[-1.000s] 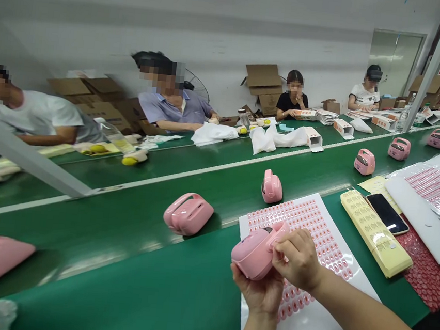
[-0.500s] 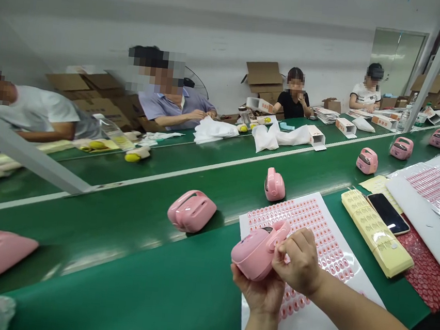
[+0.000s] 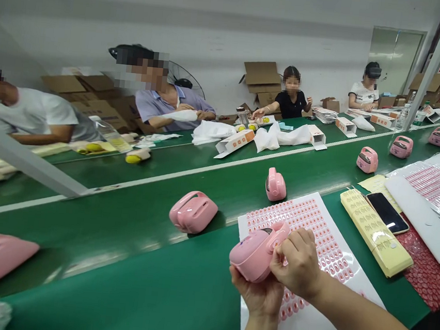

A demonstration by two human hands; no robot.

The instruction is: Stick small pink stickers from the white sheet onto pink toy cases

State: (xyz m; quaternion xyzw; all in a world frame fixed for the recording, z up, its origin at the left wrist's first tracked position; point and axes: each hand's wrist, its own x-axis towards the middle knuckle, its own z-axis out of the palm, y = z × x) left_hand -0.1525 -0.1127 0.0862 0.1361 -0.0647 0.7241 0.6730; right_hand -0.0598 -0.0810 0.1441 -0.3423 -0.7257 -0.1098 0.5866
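Observation:
My left hand (image 3: 262, 294) cups a rounded pink device with a carrying handle (image 3: 251, 253) from below, holding it tilted above the table. It resembles a small portable speaker. My right hand (image 3: 299, 258) is closed in a pinch against the device's side, near the foot of the handle. Whatever lies between those fingertips is hidden. Beneath both hands, a white sheet of small red-and-pink oval stickers (image 3: 317, 226) rests on the green table. Just past the sheet's far edge, a similar pink device (image 3: 276, 185) stands on the belt.
More pink devices (image 3: 193, 211) stand along the green conveyor belt (image 3: 122, 212). To my right lie a yellow sticker bundle (image 3: 374, 234), a phone (image 3: 386, 212) and further sticker sheets (image 3: 439, 186). Co-workers sit across the belt, among white bags and a white-and-orange box (image 3: 234, 144). A slanted metal post (image 3: 30, 157) rises at left.
My hands stay almost in place on the pink device. Across the belt, a co-worker in black has set down a white-and-orange box, and one in purple now holds up a white bag.

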